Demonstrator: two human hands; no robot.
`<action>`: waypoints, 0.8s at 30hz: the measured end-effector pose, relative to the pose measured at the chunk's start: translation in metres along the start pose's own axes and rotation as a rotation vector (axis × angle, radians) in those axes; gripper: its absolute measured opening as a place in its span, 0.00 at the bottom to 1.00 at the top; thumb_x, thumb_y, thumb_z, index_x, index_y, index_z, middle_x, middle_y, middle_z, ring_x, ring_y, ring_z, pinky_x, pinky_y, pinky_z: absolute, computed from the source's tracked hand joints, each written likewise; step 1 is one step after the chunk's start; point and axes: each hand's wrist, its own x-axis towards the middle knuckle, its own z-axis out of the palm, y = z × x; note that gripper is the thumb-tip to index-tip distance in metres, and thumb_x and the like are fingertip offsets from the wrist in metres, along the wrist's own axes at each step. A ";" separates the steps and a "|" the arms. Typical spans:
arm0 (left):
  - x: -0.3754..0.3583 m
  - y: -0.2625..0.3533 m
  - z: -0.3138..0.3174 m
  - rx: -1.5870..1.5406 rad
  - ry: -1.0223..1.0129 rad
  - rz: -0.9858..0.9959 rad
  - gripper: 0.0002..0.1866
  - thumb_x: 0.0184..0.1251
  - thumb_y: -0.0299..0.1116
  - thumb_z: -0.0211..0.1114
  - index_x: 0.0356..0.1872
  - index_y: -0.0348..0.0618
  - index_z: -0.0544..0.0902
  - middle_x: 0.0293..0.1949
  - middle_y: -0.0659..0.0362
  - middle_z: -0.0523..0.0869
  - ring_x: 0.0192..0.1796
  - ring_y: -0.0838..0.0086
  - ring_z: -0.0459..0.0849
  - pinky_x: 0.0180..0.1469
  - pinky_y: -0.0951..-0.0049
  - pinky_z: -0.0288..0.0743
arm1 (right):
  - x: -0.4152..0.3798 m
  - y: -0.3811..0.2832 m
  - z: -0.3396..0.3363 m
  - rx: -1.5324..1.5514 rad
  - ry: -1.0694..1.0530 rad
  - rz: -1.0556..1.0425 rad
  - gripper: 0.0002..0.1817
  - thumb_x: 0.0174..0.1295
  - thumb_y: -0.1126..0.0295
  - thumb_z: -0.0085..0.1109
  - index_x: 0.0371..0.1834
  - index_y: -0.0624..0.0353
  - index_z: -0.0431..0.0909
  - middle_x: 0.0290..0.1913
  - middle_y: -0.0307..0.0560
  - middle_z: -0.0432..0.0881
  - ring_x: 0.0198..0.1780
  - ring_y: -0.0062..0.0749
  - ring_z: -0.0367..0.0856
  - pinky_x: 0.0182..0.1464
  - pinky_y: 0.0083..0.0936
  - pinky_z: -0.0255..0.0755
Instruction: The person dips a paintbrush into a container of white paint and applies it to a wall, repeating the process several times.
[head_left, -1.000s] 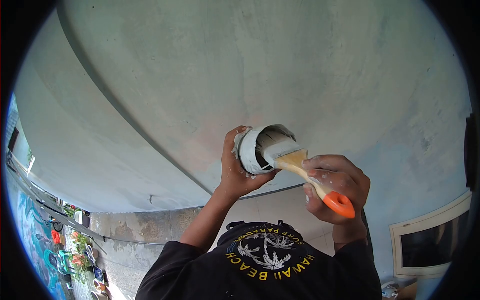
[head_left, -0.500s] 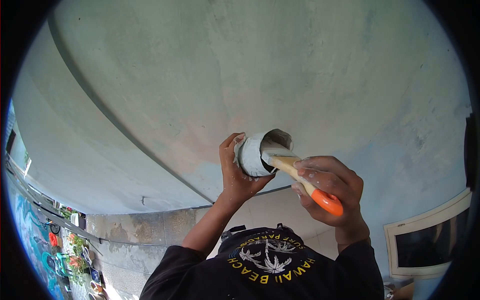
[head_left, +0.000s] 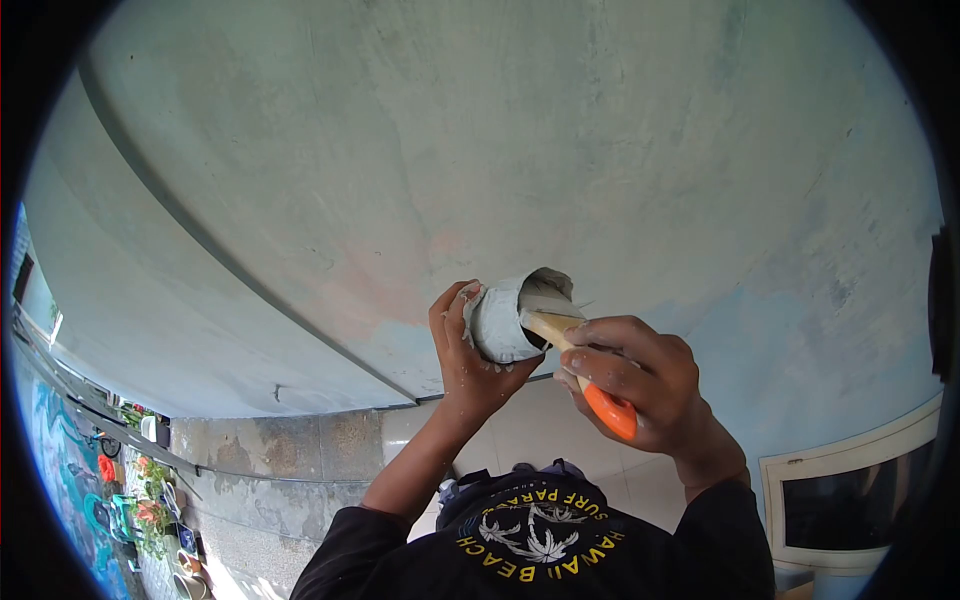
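My left hand is wrapped round a paint-smeared white can, which is tilted with its mouth toward the right. Between the fingers of my right hand is a paintbrush with a pale wooden handle and an orange end. The brush's head is at the mouth of the can, and its bristles are partly hidden by the rim. White paint coats the inside of the can, and specks of it dot both hands.
A large painted wall in grey-green with pinkish and bluish patches fills the view ahead. A framed window is at lower right. Pale floor tiles lie below. Potted plants stand at far left.
The brush has shifted left and deeper toward the can's mouth, with my right hand following. My left hand and the can have moved slightly left and down.
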 end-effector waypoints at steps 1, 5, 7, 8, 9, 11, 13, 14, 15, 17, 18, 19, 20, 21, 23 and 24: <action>-0.001 -0.020 -0.005 0.005 0.002 -0.020 0.57 0.35 0.30 0.87 0.70 0.43 0.62 0.65 0.42 0.66 0.67 0.48 0.70 0.65 0.54 0.70 | 0.008 0.012 0.019 0.004 -0.053 0.022 0.18 0.49 0.80 0.76 0.42 0.55 0.79 0.43 0.49 0.85 0.42 0.39 0.90 0.38 0.27 0.86; -0.006 -0.026 0.003 0.006 0.045 -0.021 0.56 0.36 0.31 0.87 0.70 0.41 0.61 0.65 0.42 0.66 0.67 0.49 0.70 0.64 0.54 0.71 | 0.010 0.024 0.000 0.014 0.079 0.022 0.15 0.54 0.77 0.74 0.41 0.57 0.79 0.41 0.50 0.84 0.42 0.40 0.89 0.39 0.30 0.86; -0.010 -0.038 0.003 -0.027 0.001 -0.060 0.58 0.42 0.34 0.87 0.71 0.41 0.53 0.64 0.45 0.67 0.66 0.56 0.74 0.65 0.58 0.72 | 0.009 0.031 -0.011 0.160 0.189 0.067 0.14 0.55 0.72 0.76 0.42 0.58 0.82 0.37 0.49 0.86 0.39 0.39 0.89 0.37 0.28 0.84; -0.009 -0.041 0.002 -0.098 -0.012 -0.001 0.59 0.42 0.34 0.87 0.72 0.42 0.51 0.65 0.45 0.66 0.66 0.56 0.74 0.64 0.57 0.73 | 0.009 0.033 -0.016 0.176 0.173 0.077 0.14 0.55 0.72 0.76 0.42 0.58 0.82 0.37 0.49 0.86 0.39 0.39 0.89 0.37 0.28 0.84; -0.009 -0.046 0.002 -0.167 -0.022 0.062 0.61 0.43 0.35 0.87 0.72 0.43 0.49 0.65 0.45 0.66 0.65 0.55 0.74 0.64 0.57 0.74 | 0.009 0.035 -0.021 0.274 0.209 0.119 0.14 0.55 0.70 0.77 0.41 0.59 0.82 0.36 0.50 0.86 0.39 0.39 0.89 0.37 0.29 0.84; -0.012 -0.053 0.005 -0.277 -0.040 0.034 0.62 0.41 0.40 0.88 0.72 0.44 0.48 0.65 0.43 0.67 0.66 0.55 0.74 0.63 0.56 0.74 | 0.012 0.034 -0.024 0.393 0.233 0.179 0.15 0.55 0.68 0.77 0.41 0.60 0.81 0.34 0.50 0.87 0.39 0.40 0.89 0.38 0.30 0.84; -0.010 -0.061 0.003 -0.292 -0.066 0.162 0.62 0.40 0.46 0.88 0.71 0.45 0.50 0.64 0.43 0.68 0.66 0.55 0.73 0.63 0.57 0.75 | 0.018 0.029 -0.023 0.420 0.172 0.175 0.16 0.55 0.67 0.78 0.41 0.60 0.81 0.34 0.50 0.87 0.38 0.39 0.89 0.37 0.28 0.83; -0.010 -0.063 0.003 -0.279 -0.072 0.151 0.62 0.40 0.46 0.88 0.71 0.45 0.50 0.64 0.43 0.68 0.66 0.55 0.73 0.63 0.57 0.75 | 0.023 0.023 -0.020 0.434 0.086 0.175 0.13 0.62 0.64 0.70 0.40 0.59 0.78 0.35 0.50 0.82 0.34 0.33 0.87 0.35 0.30 0.87; -0.011 -0.063 0.004 -0.343 -0.079 0.151 0.62 0.37 0.44 0.89 0.71 0.46 0.51 0.65 0.43 0.67 0.67 0.56 0.72 0.63 0.58 0.76 | 0.025 0.020 -0.017 0.449 0.089 0.182 0.13 0.62 0.64 0.70 0.40 0.59 0.78 0.35 0.50 0.82 0.34 0.33 0.87 0.35 0.30 0.87; -0.014 -0.060 0.007 -0.476 -0.097 0.156 0.63 0.32 0.40 0.91 0.70 0.49 0.55 0.67 0.43 0.65 0.70 0.57 0.70 0.64 0.60 0.78 | 0.029 0.017 -0.012 0.326 -0.006 0.017 0.10 0.62 0.68 0.69 0.40 0.59 0.78 0.35 0.50 0.82 0.34 0.32 0.87 0.33 0.30 0.87; -0.024 -0.061 0.008 -0.526 -0.099 -0.073 0.51 0.45 0.39 0.86 0.68 0.49 0.59 0.64 0.43 0.71 0.65 0.58 0.77 0.60 0.60 0.80 | 0.029 0.013 -0.013 0.370 -0.030 0.065 0.09 0.61 0.73 0.67 0.40 0.61 0.78 0.34 0.51 0.83 0.34 0.32 0.87 0.34 0.29 0.86; -0.029 -0.063 0.009 -0.518 -0.110 -0.079 0.51 0.45 0.39 0.86 0.68 0.49 0.59 0.64 0.43 0.71 0.65 0.58 0.77 0.60 0.60 0.80 | 0.028 0.013 -0.010 0.379 -0.022 0.072 0.09 0.61 0.73 0.67 0.40 0.61 0.78 0.34 0.51 0.83 0.34 0.32 0.87 0.34 0.29 0.86; -0.035 -0.067 0.010 -0.557 -0.100 -0.093 0.49 0.47 0.39 0.85 0.67 0.49 0.60 0.63 0.43 0.72 0.64 0.58 0.78 0.60 0.60 0.80 | 0.028 0.015 -0.006 0.353 -0.003 0.028 0.09 0.60 0.74 0.67 0.40 0.61 0.78 0.34 0.50 0.83 0.33 0.32 0.87 0.33 0.28 0.85; -0.040 -0.070 0.011 -0.596 -0.089 -0.107 0.47 0.50 0.38 0.83 0.67 0.49 0.61 0.62 0.43 0.73 0.63 0.58 0.78 0.59 0.60 0.81 | 0.027 0.015 -0.003 0.327 0.016 -0.017 0.10 0.58 0.75 0.68 0.41 0.61 0.78 0.34 0.50 0.84 0.32 0.32 0.86 0.32 0.27 0.83; -0.049 -0.082 0.013 -0.674 -0.061 -0.143 0.42 0.54 0.37 0.81 0.66 0.49 0.62 0.61 0.43 0.75 0.60 0.58 0.80 0.58 0.60 0.81 | 0.026 0.013 0.005 0.332 0.007 -0.006 0.11 0.57 0.77 0.68 0.41 0.61 0.78 0.33 0.48 0.85 0.30 0.31 0.85 0.31 0.26 0.81; -0.051 -0.087 0.016 -0.714 -0.046 -0.158 0.40 0.56 0.37 0.79 0.65 0.49 0.63 0.60 0.43 0.76 0.59 0.58 0.81 0.57 0.60 0.81 | 0.026 0.012 0.007 0.325 -0.004 -0.008 0.12 0.55 0.78 0.68 0.41 0.60 0.79 0.32 0.47 0.85 0.29 0.31 0.84 0.30 0.24 0.79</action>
